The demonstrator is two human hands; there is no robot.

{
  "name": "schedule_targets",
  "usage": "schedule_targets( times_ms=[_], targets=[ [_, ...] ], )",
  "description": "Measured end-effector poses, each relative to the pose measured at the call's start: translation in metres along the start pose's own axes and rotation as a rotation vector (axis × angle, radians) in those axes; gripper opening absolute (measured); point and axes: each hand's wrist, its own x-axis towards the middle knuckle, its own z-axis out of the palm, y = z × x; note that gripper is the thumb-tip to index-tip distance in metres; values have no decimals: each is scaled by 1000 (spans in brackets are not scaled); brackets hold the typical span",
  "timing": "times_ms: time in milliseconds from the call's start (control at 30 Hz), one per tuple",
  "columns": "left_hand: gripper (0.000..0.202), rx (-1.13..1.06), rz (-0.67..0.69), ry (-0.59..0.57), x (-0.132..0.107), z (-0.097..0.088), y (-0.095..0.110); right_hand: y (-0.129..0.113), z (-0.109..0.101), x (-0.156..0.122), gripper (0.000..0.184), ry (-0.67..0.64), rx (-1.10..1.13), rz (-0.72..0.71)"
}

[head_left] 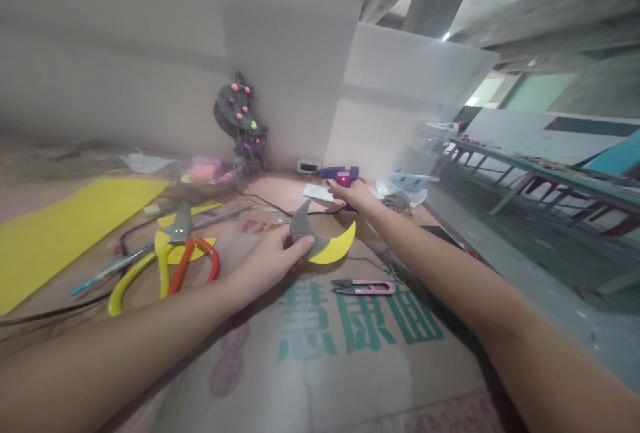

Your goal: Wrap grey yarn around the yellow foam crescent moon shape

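My left hand (277,250) pinches a crescent moon between thumb and fingers. Its left part is covered in grey material (301,222), and the rest is bare yellow card (337,246). Farther back, my right hand (359,194) closes on a blue hot glue gun (345,174) with a small red light glowing on its body. Part of the gun's handle is hidden behind the fingers. Just in front of the crescent, pink-handled thread snips (365,287) lie on the printed cardboard (320,366). Large scissors (183,233) with yellow and orange handles rest left of my left hand.
Yellow sheet (75,226) covers the left side. At the back stands a grey crescent ornament (233,110) with coloured balls. A blue pen (113,270), dark cables, grey yarn (397,202) and a plastic bag (413,183) lie around. Another long table (540,170) stands off right.
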Motion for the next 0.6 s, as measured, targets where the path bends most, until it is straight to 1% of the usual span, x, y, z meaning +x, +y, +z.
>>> schedule_targets(
  times_ms=[133,300,367,467,600],
  targets=[
    [35,-47,-10,6,1,1,-3,-9,-19,-24,35,97,101,-36],
    [32,-175,-24,39,5,3,-9,-17,-37,-76,32,179,182,-64],
    [31,-183,-25,48,6,2,-10,-16,-40,-96,34,178,192,-77],
    [32,-154,-22,75,6,0,-10,-10,-38,-119,33,69,166,-81],
    [33,-97,-14,108,5,-2,-10,-4,-33,-135,35,-36,131,-87]
  ],
)
